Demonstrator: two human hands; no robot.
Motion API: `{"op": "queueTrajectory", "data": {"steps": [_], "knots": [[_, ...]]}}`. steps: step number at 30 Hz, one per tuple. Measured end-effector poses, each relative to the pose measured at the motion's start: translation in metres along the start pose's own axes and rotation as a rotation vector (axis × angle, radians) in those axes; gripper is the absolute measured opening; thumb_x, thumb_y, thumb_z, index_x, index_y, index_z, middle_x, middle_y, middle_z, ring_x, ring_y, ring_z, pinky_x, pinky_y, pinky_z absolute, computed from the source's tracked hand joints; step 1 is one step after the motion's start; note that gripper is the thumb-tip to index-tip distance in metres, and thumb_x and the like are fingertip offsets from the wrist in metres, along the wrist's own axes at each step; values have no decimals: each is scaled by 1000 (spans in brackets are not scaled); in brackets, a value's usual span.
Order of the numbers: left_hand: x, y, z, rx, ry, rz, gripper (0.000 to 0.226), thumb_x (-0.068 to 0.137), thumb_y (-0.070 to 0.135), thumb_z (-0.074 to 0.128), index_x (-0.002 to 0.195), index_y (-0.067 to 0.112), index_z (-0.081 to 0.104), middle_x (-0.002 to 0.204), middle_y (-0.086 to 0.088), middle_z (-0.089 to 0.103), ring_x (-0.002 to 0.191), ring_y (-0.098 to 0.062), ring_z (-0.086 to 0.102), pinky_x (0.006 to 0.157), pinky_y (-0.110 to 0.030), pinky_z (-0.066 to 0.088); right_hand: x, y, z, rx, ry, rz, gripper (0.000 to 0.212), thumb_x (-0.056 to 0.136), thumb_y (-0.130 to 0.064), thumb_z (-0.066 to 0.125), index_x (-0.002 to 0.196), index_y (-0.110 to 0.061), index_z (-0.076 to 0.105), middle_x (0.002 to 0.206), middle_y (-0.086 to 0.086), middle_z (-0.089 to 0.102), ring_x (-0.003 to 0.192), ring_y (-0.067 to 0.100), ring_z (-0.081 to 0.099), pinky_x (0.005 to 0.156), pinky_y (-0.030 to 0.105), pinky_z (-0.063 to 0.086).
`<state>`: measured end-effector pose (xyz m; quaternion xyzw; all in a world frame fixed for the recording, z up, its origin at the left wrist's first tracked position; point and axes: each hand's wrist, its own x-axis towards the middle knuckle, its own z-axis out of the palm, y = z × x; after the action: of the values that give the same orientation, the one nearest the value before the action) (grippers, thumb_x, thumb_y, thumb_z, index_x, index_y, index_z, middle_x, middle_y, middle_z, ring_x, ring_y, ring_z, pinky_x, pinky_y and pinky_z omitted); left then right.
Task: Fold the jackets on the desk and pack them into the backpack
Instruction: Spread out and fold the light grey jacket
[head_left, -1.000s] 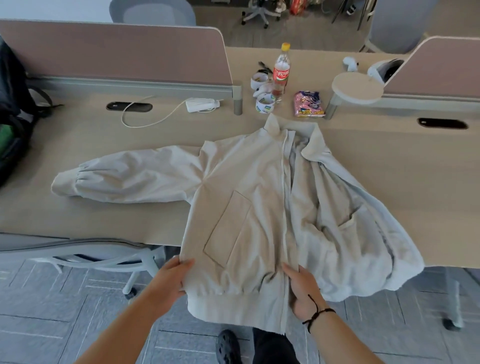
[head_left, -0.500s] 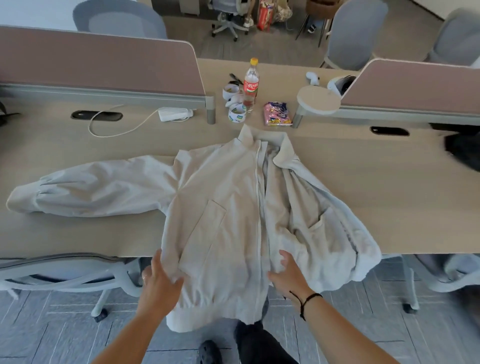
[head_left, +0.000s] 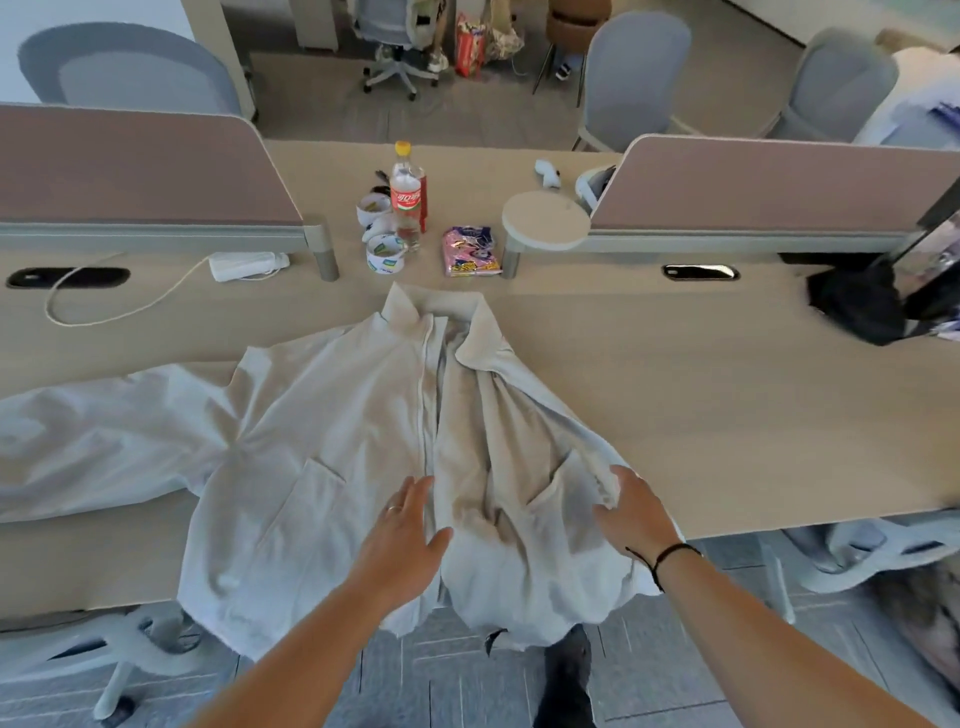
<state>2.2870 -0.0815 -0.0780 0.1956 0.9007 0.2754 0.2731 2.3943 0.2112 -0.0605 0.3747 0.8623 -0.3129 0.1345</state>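
so the pale grey jacket (head_left: 332, 441) lies front-up across the wooden desk (head_left: 727, 415), collar toward the dividers and hem hanging over the near edge, one sleeve stretched out flat far to the left while the right half is bunched and rumpled. the left hand (head_left: 402, 535) lies flat on the jacket just beside the zipper line, fingers straight and spread, a ring on one of them, holding nothing. the right hand (head_left: 631, 514) is on the jacket's rumpled right side near the pocket, fingers curved around a fold of fabric at the edge, a black cord around the wrist. just beyond the jacket's collar stand a cola bottle (head_left: 408, 195) with a yellow cap, a few rolls of tape (head_left: 385, 254) and a pink snack packet (head_left: 470, 252). left of those lies a white power adapter (head_left: 244, 265) with its cable looping over the desk. right of the snack packet a round white disc (head_left: 545, 218) sits at the end of a brown divider (head_left: 753, 182). far right of the jacket, at the desk's edge, rests a black item (head_left: 857, 306) that i cannot identify. grey office chairs (head_left: 634, 78) stand beyond the desk.
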Motion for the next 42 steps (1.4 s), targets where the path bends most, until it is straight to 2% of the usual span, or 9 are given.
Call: {"op": "queueTrajectory", "data": {"steps": [5, 10, 16, 23, 26, 28, 31, 38, 42], "knots": [[48, 53, 41, 51, -18, -98, 69, 101, 47, 46, 158, 32, 9, 168, 0, 2, 154, -22, 7, 124, -44, 17, 76, 34, -13, -173, 53, -60, 58, 92, -35, 61, 144, -22, 39, 139, 2, 52, 125, 27, 52, 101, 40, 43], [74, 90, 80, 40, 3, -346, 80, 96, 51, 48, 158, 31, 2, 168, 2, -4, 155, -23, -8, 122, -47, 20, 120, 67, -22, -149, -101, -44, 18, 98, -33, 45, 107, -27, 59, 92, -7, 65, 83, 21, 61, 73, 33, 50], [106, 116, 97, -328, 125, -490, 83, 92, 56, 56, 158, 32, 12, 167, -4, 7, 154, -22, 1, 124, -47, 14, 129, 31, -88, 334, 78, -110, 37, 99, -15, 48, 65, -12, 32, 58, 0, 35, 54, 16, 28, 50, 31, 25], [142, 167, 49, -1189, -77, -389, 88, 84, 88, 35, 148, 29, 47, 149, -11, 51, 135, -26, 51, 114, -47, 39, 63, -84, -123, 461, 67, -469, 8, 97, -24, 57, 93, -17, 58, 79, -9, 62, 71, 12, 57, 66, 25, 41], [116, 158, 0, -1476, 93, -375, 80, 89, 76, 35, 135, 15, 59, 125, -16, 67, 114, -27, 67, 92, -39, 54, 28, -117, -77, 357, -421, -473, 53, 96, -37, 62, 143, -22, 43, 124, -3, 65, 110, 14, 63, 89, 20, 44], [89, 136, -21, -1382, 200, -406, 56, 95, 63, 43, 121, 18, 65, 110, -13, 74, 98, -24, 72, 79, -34, 55, 14, -127, -45, 357, -804, -438, 59, 99, -33, 60, 150, -20, 35, 132, 1, 61, 114, 11, 60, 94, 16, 42], [58, 85, -23, -903, 270, -648, 48, 88, 32, 75, 132, 23, 57, 104, -5, 72, 87, -20, 69, 69, -32, 52, 26, -115, -12, 352, -957, -384, 47, 105, -12, 47, 151, -13, 40, 133, 8, 61, 116, 21, 61, 93, 14, 44], [51, 46, 16, -492, 271, -667, 37, 87, -2, 55, 119, 16, 61, 79, 1, 66, 63, -16, 61, 47, -23, 45, 103, -24, -11, 152, -230, 53, 35, 89, -22, 66, 123, -13, 64, 118, 7, 69, 106, 27, 66, 87, 36, 53], [47, 33, 17, -487, 302, -662, 40, 85, -5, 48, 114, 20, 58, 92, -2, 68, 78, -20, 64, 59, -30, 50, 122, 16, -18, -108, -260, 140, 29, 85, -36, 73, 80, -9, 66, 76, 4, 64, 70, 22, 61, 59, 30, 41]]}}
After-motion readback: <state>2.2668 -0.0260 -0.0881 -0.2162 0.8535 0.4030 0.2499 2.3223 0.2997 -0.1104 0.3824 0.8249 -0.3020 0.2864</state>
